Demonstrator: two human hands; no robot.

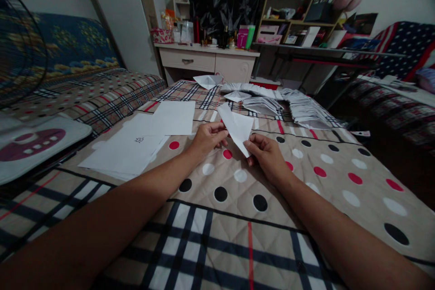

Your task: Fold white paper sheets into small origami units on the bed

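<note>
A folded sheet of white paper (pixel 239 126) with slanted edges is held up over the dotted bedspread. My right hand (pixel 267 155) pinches its lower right corner between thumb and fingers. At the paper's left edge is my left hand (pixel 209 139), its fingers curled and the thumb and forefinger closed at that edge. Left of my hands lie flat white sheets (pixel 118 147), the nearer one with a small dark mark. Beyond the paper stand rows of folded white paper pieces (pixel 307 108), packed closely, with a separate folded piece (pixel 208 81) near the bed's far edge.
The bedspread (pixel 234 210) has dots and plaid bands. A white case with a purple oval (pixel 37 145) sits at the left, below a wire fan guard (pixel 20 41). Past the bed are a white dresser (pixel 190 60) with bottles, a shelf unit (pixel 292 21) and a narrow table.
</note>
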